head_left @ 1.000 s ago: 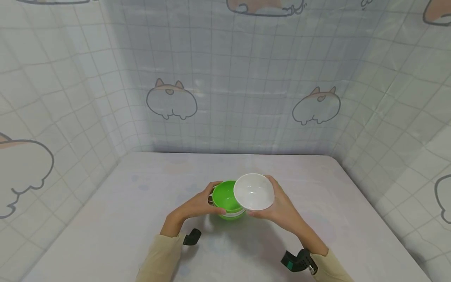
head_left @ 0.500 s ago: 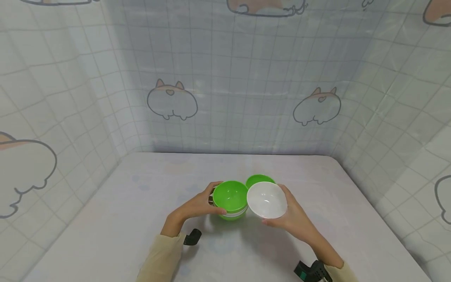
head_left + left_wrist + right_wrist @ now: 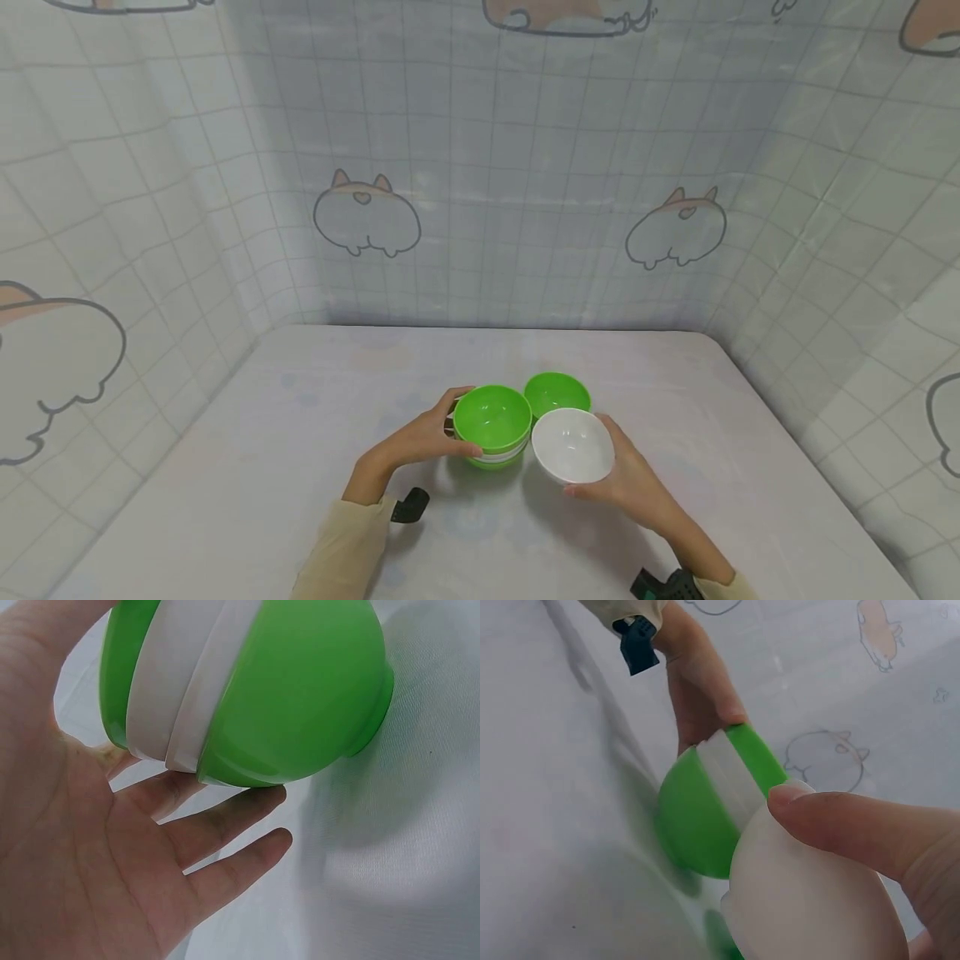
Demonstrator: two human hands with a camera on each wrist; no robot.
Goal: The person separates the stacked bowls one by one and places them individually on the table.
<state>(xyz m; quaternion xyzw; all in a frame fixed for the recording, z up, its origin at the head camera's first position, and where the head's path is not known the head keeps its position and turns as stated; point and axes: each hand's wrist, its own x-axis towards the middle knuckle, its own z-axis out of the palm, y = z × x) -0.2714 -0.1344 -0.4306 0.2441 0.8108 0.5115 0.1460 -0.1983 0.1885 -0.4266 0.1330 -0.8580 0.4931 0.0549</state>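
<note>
My left hand [image 3: 422, 439] grips the side of a stack of bowls [image 3: 492, 419], thumb at the near side and fingers behind. From the left wrist view the stack shows a green bowl [image 3: 300, 690] at the bottom, two white ones nested in it and a green one on top. Its foot is close over the table. In my right hand [image 3: 633, 483] is a white bowl [image 3: 572, 444], gripped by its side with the thumb at the near rim. That bowl, open side up and slightly tilted, is just right of the stack. Behind both is another green bowl [image 3: 557, 392].
A pale cloth-covered table [image 3: 300, 467] lies beneath everything. Grid-patterned curtains [image 3: 517, 250] with cartoon dogs enclose its back and both sides. The separate green bowl stands close against the stack and the white bowl.
My right hand has carried the white bowl from over the stack's right side rightward and toward me, uncovering the green bowl behind. My left hand and the stack have stayed in place.
</note>
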